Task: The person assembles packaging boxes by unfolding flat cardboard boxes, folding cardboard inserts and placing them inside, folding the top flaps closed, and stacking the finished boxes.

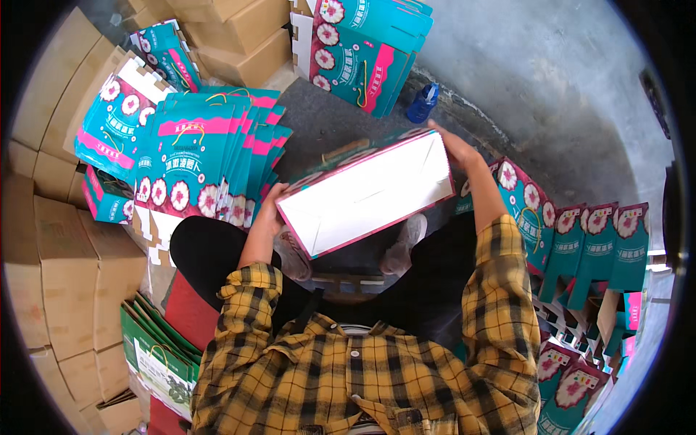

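Between my two hands is a teal and maroon cardboard gift box, held over my lap with a white, creased face toward me. It sits at a slant, its right end farther away than its left. My left hand grips the left end, and its fingers are partly hidden by the box. At the far right corner my right hand holds the other end, with the fingertips out of sight behind it. A yellowish handle strip shows just past the box's far edge.
To the left leans a stack of flat teal gift boxes; another flat stack stands ahead. Formed teal boxes stand in rows at right. Brown cartons pile up at left. A blue bottle and green packages lie around.
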